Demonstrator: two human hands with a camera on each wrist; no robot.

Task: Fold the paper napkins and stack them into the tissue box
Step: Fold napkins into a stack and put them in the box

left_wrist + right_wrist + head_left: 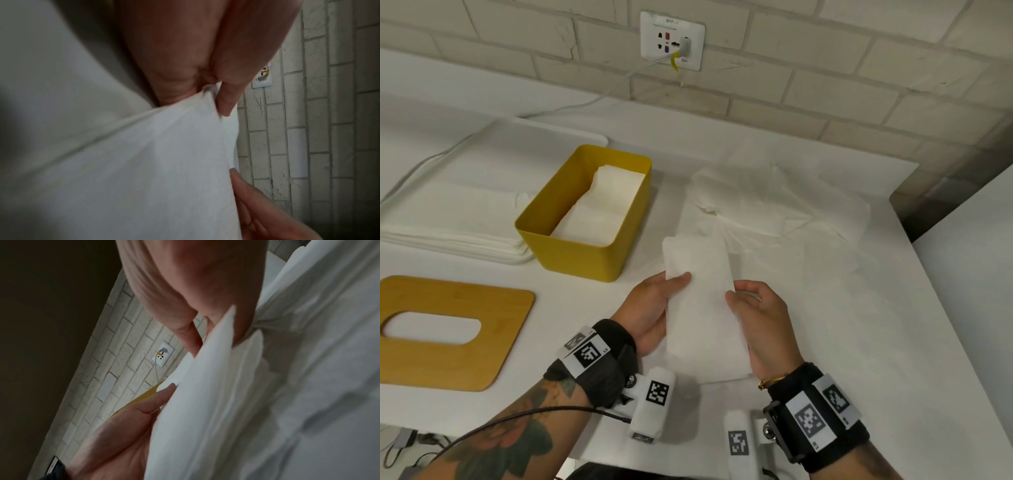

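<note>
Both hands (650, 308) pinch folded napkin (702, 308)

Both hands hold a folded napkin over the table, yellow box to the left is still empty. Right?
Not quite. The box is not empty: the head view shows folded napkins already lying in it. The rest holds: left hand and right hand both hold the folded napkin.

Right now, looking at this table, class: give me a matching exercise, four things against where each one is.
Things:
1. folded napkin
2. yellow tissue box
3. wooden lid
4. unfolded napkins

Places:
A. flat on the table, near left
B. held between both hands
C. spread out right of the box
D. open, with napkins inside

Pairs: 1-B, 2-D, 3-A, 4-C
</note>
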